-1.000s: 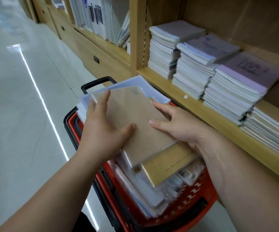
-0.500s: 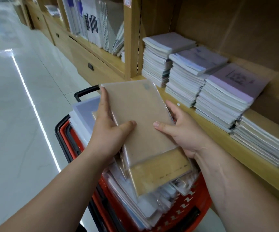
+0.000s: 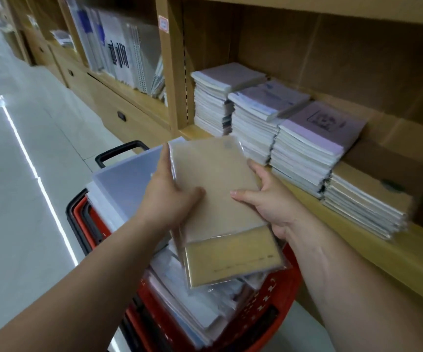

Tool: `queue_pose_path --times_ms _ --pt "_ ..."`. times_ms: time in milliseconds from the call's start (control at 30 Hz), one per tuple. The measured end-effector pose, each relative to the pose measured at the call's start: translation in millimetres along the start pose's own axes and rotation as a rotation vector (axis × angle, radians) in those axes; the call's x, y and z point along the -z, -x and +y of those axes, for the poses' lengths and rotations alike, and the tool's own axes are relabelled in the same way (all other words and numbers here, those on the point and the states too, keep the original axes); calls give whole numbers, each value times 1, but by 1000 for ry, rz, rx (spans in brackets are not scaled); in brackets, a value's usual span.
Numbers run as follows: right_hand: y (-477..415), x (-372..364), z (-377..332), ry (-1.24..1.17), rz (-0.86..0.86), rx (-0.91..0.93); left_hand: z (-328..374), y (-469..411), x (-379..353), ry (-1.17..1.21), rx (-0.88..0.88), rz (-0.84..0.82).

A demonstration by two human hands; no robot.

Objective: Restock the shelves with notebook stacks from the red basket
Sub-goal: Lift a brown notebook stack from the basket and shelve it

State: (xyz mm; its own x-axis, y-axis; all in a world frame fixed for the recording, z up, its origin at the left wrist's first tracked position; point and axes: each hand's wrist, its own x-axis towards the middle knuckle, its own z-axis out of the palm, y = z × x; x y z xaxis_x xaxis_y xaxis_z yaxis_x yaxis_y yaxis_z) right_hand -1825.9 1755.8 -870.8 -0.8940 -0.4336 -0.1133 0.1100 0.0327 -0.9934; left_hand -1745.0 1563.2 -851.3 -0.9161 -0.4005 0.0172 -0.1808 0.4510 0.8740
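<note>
Figure: restocking, at the lift from the red basket (image 3: 268,323) toward the shelf (image 3: 357,240).
Change: a second ago the notebook stack (image 3: 213,189) lay flat on the basket's load. It is now raised and tilted, and its far end overlaps the shelf's front edge in this view.
Meaning for the task: the pick-up appears complete and the carry begun. The stack is not yet on the shelf.
Task's thing: a kraft-brown stack in clear wrap, held above the basket, just in front of the shelf's front edge.
Left hand (image 3: 169,196): grips the stack's left long edge, with the thumb laid across the cover and the fingers along the side. The forearm reaches in from the lower left.
Right hand (image 3: 268,201): holds the right long edge, with the thumb on the cover and the fingers curled beneath. The wrist is close to the shelf edge.
Yellow packet (image 3: 233,257): shows beneath the stack's near end; whether the hands also hold it cannot be told.
Shelf contents: purple-covered stacks (image 3: 306,146) stand in a row along the front edge. A lower kraft stack (image 3: 365,204) lies at the row's right end and is probably the matching place.
Basket: heaped with wrapped stationery and translucent folders (image 3: 126,176).
</note>
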Motion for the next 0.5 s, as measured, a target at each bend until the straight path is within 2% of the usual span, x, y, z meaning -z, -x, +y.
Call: queue_pose_path --times_ms 67,167,267,333,433,500 --pt "3 -2 8 7 10 -62 -13 14 -1 -185 17 62" --pt "3 -2 14 -23 14 -87 -23 35 -1 -145 15 49" --pt "4 -4 13 -23 17 -25 -16 42 -5 -119 -12 -28" --pt "8 -6 9 -53 15 24 -14 39 -5 15 28 17" --pt "13 -7 3 -57 -5 101 -15 37 -4 410 138 46" --pt "16 -7 1 -38 -19 145 -12 37 -5 488 113 43"
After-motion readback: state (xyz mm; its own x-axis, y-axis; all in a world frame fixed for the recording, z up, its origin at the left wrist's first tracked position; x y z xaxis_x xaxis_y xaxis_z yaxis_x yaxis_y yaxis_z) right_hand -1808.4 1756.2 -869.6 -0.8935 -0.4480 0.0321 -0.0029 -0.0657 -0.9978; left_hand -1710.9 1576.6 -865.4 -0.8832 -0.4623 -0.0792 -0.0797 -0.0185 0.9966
